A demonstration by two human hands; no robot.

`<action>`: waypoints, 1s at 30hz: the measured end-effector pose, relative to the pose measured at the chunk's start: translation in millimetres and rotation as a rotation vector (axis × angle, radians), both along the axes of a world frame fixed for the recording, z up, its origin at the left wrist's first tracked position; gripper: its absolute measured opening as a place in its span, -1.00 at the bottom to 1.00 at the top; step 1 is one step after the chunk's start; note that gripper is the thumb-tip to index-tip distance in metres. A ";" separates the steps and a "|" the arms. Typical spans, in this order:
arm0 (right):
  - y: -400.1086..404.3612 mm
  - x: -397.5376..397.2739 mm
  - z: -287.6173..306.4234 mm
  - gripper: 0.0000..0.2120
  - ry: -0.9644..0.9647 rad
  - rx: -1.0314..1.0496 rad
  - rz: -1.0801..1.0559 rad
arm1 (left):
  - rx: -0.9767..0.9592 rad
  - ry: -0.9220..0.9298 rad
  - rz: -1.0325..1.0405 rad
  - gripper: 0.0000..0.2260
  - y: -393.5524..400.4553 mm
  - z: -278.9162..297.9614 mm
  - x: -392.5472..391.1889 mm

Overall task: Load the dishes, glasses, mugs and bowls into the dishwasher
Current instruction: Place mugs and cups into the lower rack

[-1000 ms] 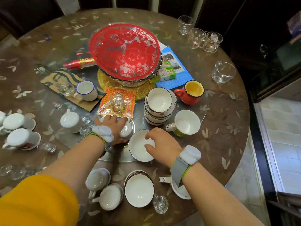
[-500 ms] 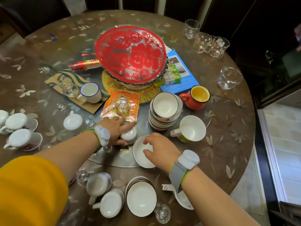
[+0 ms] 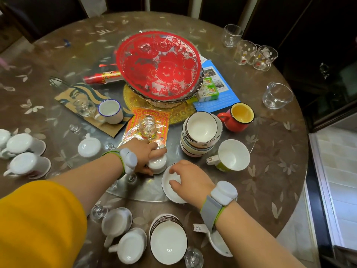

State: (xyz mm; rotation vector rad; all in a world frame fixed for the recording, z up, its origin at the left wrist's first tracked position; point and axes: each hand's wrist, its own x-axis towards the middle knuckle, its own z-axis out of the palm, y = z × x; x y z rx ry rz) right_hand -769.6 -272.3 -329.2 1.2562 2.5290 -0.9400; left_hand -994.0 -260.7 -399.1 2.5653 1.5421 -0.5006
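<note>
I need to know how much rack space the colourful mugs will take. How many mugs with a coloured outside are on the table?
2. The red mug, yellow inside, stands right of the bowl stack. The green-based mug lies tilted just nearer. Others look white.

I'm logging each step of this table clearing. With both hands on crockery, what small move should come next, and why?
Probably lift both pieces clear. The left hand grips the small upturned white cup, and the right hand holds the rim of the shallow white bowl. Both still sit on the table.
</note>
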 end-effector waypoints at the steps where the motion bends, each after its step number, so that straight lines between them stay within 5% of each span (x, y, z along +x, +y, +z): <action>1: -0.3 -0.4 0.4 -0.66 0.003 0.007 0.000 | -0.008 0.006 -0.004 -0.24 0.4 -0.4 0.7; 6: -3.9 5.9 2.1 -0.66 0.034 0.018 0.011 | 0.027 0.034 0.096 -0.23 1.6 6.5 5.2; 13: -3.4 14.8 9.5 -0.69 0.083 0.053 -0.004 | 0.251 -0.210 0.336 -0.21 -7.8 63.9 14.5; 22: -65.5 -19.6 28.2 -0.75 0.292 0.087 0.236 | 0.310 -0.281 0.699 -0.25 -132.0 136.1 14.3; 30: -140.8 -52.3 23.1 -0.72 0.281 0.032 0.358 | 0.392 -0.410 1.165 -0.29 -269.8 154.0 4.8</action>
